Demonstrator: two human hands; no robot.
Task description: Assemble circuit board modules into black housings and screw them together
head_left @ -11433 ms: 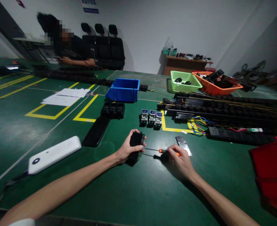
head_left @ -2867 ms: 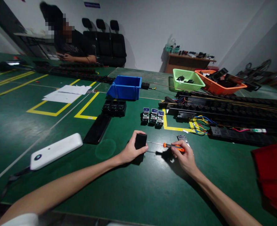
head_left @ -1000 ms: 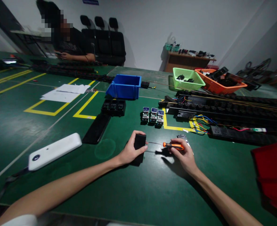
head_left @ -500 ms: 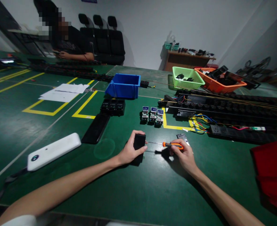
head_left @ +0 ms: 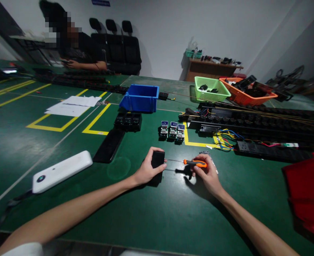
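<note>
Black rectangular case (head_left: 157,160): being held up at the centre of the frame, over the green tabletop (head_left: 157,220), its dark flat face showing toward the camera.
Left hand (head_left: 146,170): closing around the case from the left, the thumb pressing across its lower front and the fingers curling behind it.
Screwdriver (head_left: 195,163): pointing leftward, nearly level, its thin shaft reaching to the case's right edge (whether the tip is touching, I cannot tell).
Right hand (head_left: 207,175): gripping the orange-and-black handle between thumb and fingers, right of centre, a shadow falling on the tabletop beneath.
Metal plate (head_left: 210,160): lying by the right hand, which is hiding most of it.
Circuit boards (head_left: 173,131): three are sitting in a row just above the centre, each carrying a bluish square on top.
Black three-bay housing (head_left: 128,122): resting left of the boards, a glossy black slab (head_left: 109,145) lying just below it.
White handheld device (head_left: 63,171): lying at the left, its strap trailing toward the lower left corner.
Blue bin (head_left: 142,103): standing at the upper centre.
Black rails (head_left: 253,124): stretching across the right side, coloured wires spilling from them.
Red bin (head_left: 306,192): occupying the right edge.
Co-worker (head_left: 86,49): sitting at the upper left.
</note>
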